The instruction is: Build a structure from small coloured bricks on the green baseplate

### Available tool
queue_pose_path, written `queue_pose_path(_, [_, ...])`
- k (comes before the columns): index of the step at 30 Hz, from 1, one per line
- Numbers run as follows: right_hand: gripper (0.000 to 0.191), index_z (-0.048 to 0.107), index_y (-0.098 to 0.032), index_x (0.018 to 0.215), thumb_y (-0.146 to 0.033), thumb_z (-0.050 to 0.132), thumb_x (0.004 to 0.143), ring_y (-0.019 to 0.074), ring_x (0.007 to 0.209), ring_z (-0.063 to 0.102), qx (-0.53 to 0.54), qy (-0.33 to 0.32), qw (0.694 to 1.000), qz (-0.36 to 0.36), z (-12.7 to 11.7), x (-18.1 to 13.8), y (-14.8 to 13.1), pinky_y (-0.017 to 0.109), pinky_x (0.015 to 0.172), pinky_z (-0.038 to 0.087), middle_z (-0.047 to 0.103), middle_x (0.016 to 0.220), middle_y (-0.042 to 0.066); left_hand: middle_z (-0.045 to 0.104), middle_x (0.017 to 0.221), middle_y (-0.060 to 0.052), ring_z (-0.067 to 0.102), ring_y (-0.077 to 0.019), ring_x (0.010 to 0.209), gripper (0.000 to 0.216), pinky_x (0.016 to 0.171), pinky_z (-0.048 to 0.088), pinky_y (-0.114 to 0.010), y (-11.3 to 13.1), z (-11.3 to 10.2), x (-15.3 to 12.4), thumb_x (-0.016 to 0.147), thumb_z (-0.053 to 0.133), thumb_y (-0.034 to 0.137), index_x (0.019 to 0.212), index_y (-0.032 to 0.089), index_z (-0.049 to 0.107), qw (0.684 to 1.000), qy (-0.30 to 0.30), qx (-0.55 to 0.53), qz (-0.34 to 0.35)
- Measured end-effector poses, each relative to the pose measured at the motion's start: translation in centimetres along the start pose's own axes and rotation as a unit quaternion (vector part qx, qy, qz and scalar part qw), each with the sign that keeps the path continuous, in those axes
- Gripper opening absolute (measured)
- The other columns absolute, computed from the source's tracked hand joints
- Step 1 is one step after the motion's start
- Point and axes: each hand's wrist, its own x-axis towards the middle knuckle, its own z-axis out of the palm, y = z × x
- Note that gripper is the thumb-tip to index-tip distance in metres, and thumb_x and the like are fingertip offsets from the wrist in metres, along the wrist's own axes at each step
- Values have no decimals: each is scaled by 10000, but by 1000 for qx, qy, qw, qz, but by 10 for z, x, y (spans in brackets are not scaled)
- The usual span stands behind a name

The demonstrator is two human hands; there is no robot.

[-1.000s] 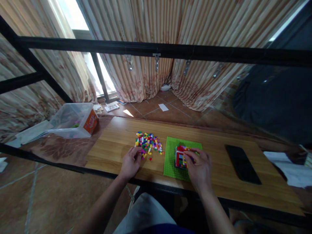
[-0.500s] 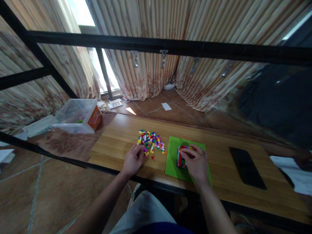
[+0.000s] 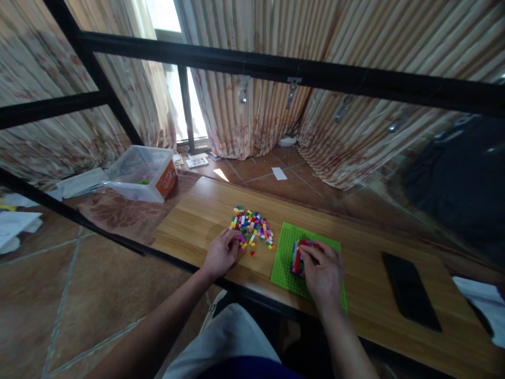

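A small structure of toy building bricks (image 3: 297, 261), with red bricks along its top, stands on a green studded baseplate (image 3: 281, 268). Over it is my right hand (image 3: 324, 266), thumb and fingers pinched on a brick at the structure's top; the fingers hide much of the brick and of the structure's right side. To the left lies a loose pile of small coloured bricks (image 3: 254, 225). My left hand (image 3: 223, 253) rests on the table at the pile's near left edge, fingers closed together beside purple bricks (image 3: 241, 239). Whatever the fingertips hold is too small to make out.
The wooden table (image 3: 189, 221) also carries a black phone-like slab (image 3: 410, 289) at right. A clear plastic box (image 3: 138, 173) with an orange label stands beyond the table's left end. A black metal rail (image 3: 252, 60) with hanging clips crosses ahead, before curtains (image 3: 221, 116).
The view has shifted, so the scene sits differently in it. My right hand still pinches at the top of the brick structure, and my left hand stays at the pile's edge.
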Motion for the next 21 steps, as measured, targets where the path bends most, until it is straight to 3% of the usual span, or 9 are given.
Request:
queue_pose_path(8, [302, 733, -256, 995, -354, 461, 906, 258, 1047, 526, -47, -22, 997, -62, -1, -10, 0, 469, 953, 392, 637, 1142, 79, 635, 897, -50, 626, -171, 802, 203, 727, 503, -284, -1, 0, -1, 863, 480, 151, 1005, 199, 618, 1000, -4, -5, 2])
queue_pose_path(15, [320, 700, -243, 1069, -271, 416, 925, 252, 1087, 507, -84, -1, 988, -132, 3, -16, 11, 449, 952, 417, 611, 1204, 70, 636, 942, -52, 624, -170, 845, 188, 770, 496, -284, 0, 1, -1, 875, 472, 152, 987, 202, 614, 1000, 0, -11, 2])
queue_pose_path(21, [359, 651, -233, 1170, -235, 387, 927, 277, 1141, 479, -117, -22, 983, -137, 3, -20, 12, 471, 959, 411, 595, 1232, 89, 631, 942, -54, 620, -178, 861, 193, 774, 491, -290, 0, 1, -2, 881, 465, 154, 1005, 203, 606, 1000, -5, 0, 2])
